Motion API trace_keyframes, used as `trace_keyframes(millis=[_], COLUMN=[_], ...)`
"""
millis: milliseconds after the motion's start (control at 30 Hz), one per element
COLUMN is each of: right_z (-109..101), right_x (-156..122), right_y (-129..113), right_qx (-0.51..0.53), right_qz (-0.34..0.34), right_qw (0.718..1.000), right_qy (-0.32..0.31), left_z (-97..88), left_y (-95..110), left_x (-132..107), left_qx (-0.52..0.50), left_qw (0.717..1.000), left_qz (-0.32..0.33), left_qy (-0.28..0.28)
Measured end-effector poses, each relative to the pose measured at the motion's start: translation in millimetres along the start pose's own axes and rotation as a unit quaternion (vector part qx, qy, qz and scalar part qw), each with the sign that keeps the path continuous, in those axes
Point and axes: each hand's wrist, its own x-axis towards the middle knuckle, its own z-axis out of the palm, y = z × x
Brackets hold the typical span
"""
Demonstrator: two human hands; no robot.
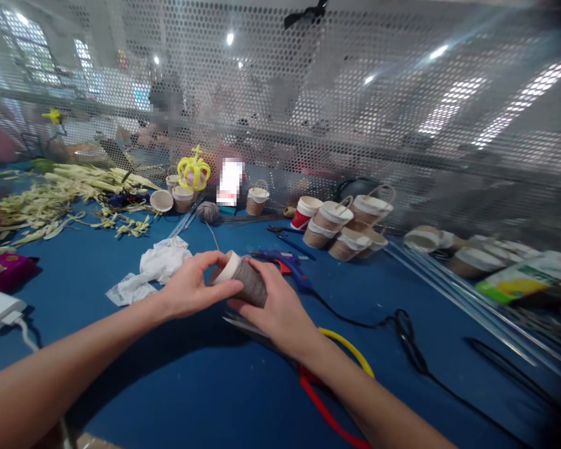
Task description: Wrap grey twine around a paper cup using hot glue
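Between both hands a small paper cup (251, 282), wound with grey-brown yarn, is held tilted above the blue tabletop. My left hand (194, 284) pinches it at the white rim, with thumb and fingers closed. Wrapped round its yarn-covered body is my right hand (280, 305), which hides part of the cup. A strand runs toward the hands from a grey yarn ball (208, 212) farther back. Behind my right hand lies a blue glue gun (292, 267). Partly under my right wrist are scissors with a red and yellow handle (350, 349).
Crumpled white tissue (163, 262) lies left of the hands. Several yarn-wrapped cups (331, 215) stand at the back right, near clear glue sticks (467, 305). Pale husk strips (75, 193) are heaped back left. A black cord (411, 343) crosses the right side; perforated metal (271, 93) rises behind.
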Motion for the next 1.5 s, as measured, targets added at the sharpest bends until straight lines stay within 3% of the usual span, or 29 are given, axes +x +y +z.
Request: trace_keyframes(millis=[200, 300, 400, 567, 667, 833, 1300, 1500], right_z=[2, -5, -11, -9, -6, -6, -4, -3], right_x=[-2, 1, 4, 7, 8, 9, 9, 9], right_y=[2, 1, 1, 1, 2, -1, 4, 3], right_qx=[-0.052, -0.005, 0.128, 0.361, 0.413, 0.425, 0.344, 0.250], right_qz=[-0.042, -0.037, 0.037, 0.175, 0.214, 0.246, 0.206, 0.158], right_qw=[0.998, 0.998, 0.988, 0.913, 0.884, 0.871, 0.916, 0.955], right_qy=[-0.013, -0.043, -0.078, -0.071, -0.046, -0.021, 0.001, 0.002], left_z=[8.4, 8.3, 7.6, 9.2, 9.8, 10.6, 12.0, 10.3], left_y=[0, -5, -7, -3, -2, -3, 0, 2], left_x=[-1, -1, -1, -5, -7, -8, -9, -9], left_qx=[-0.047, -0.086, -0.101, -0.066, -0.032, -0.015, -0.045, -0.053], left_qw=[0.996, 0.992, 0.988, 0.983, 0.979, 0.976, 0.974, 0.974], left_qz=[-0.054, -0.043, -0.024, -0.007, 0.020, 0.042, 0.051, 0.053], left_qy=[-0.050, -0.075, -0.117, -0.174, -0.199, -0.213, -0.216, -0.211])
